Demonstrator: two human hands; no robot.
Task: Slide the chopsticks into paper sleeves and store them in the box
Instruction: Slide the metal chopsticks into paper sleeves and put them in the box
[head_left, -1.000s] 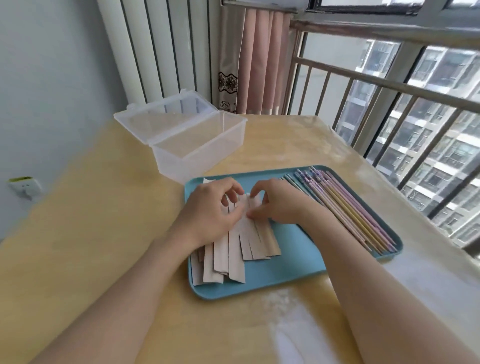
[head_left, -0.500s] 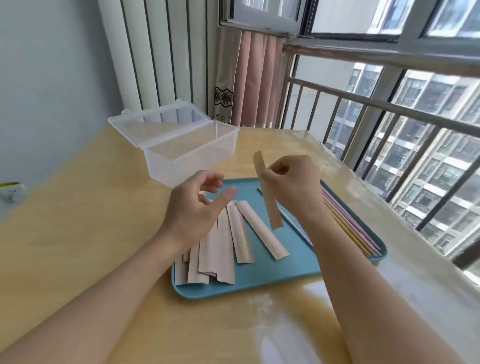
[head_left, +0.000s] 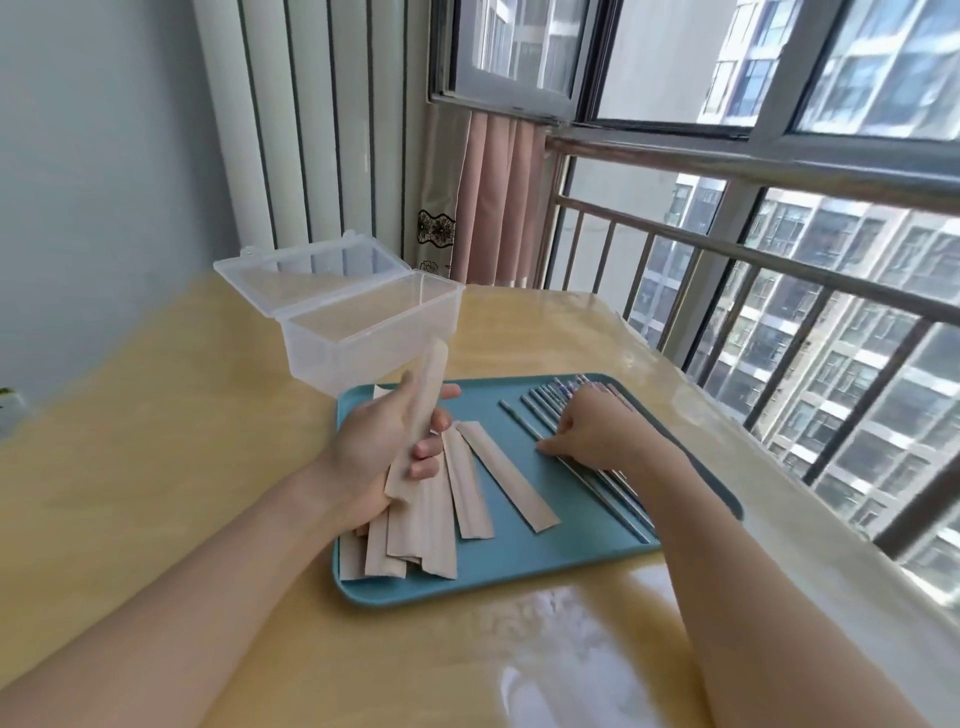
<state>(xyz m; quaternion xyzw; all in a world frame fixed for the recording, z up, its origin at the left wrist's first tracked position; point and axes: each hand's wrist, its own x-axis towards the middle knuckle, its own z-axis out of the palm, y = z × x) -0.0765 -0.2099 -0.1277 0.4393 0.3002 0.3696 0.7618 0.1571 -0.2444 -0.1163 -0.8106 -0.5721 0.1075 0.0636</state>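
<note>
Step in hand, by judgement: picking chopsticks for the first sleeve. The left hand (head_left: 387, 452) grips one flat tan paper sleeve (head_left: 418, 423) upright above the teal tray (head_left: 519, 566), fingers curled round it. The right hand (head_left: 592, 434) rests on the thin pastel chopsticks (head_left: 550, 402) at the tray's right side, fingertips pinching at one. Next calls for threading tips into the sleeve mouth. The clear plastic box (head_left: 363, 332) stands open behind the tray, on the bench.

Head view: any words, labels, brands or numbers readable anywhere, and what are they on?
None readable.
Paper sleeve in the left hand: plain, no print visible.
Clear box: no label visible.
Chopsticks under the right hand: patterned tips, too blurred to read.
Curtain: floral motif, no text.
</note>
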